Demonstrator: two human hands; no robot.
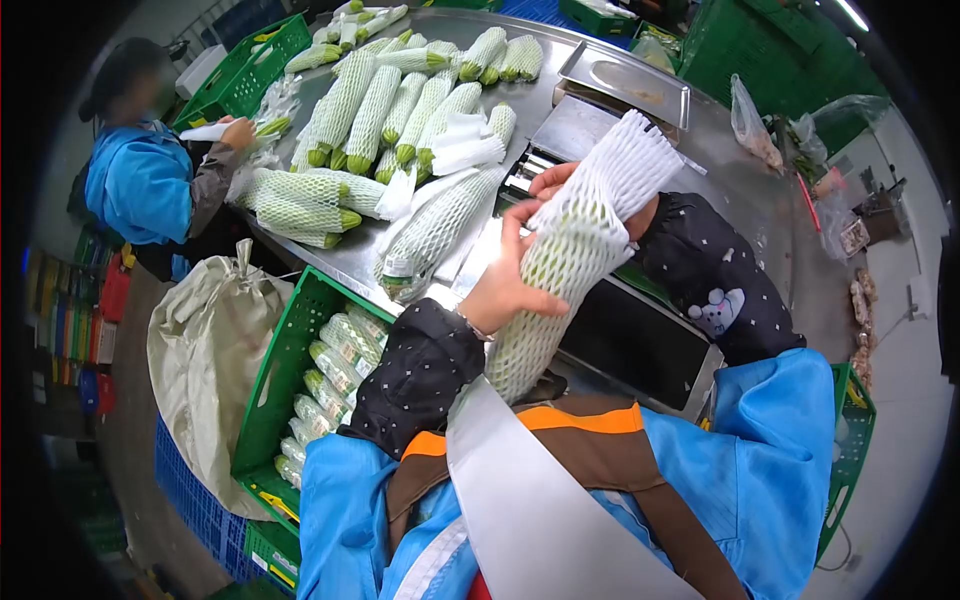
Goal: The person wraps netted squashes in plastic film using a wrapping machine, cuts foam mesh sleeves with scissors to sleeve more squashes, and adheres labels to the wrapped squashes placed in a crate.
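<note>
Both hands hold a long green gourd in a white foam net sleeve (550, 290), tilted in front of my chest. My left hand (505, 285) is wrapped round its left side, thumb across the net. Partly hidden behind the sleeve's upper part is my right hand (642, 220), its fingertips showing on the far left side. White foam netting (625, 165) extends past the gourd's upper end, layered over the sleeve around it. Close to my left hand lies a large netted bundle (440, 235) on the metal table (780, 225).
Several netted gourds (375, 115) are heaped on the table. A device with a black panel (630, 335) sits beneath my hands. At left are a green crate (265, 385) of wrapped vegetables, a cloth sack (215, 350) and a person in blue (140, 185). A metal tray (625, 80) lies at back.
</note>
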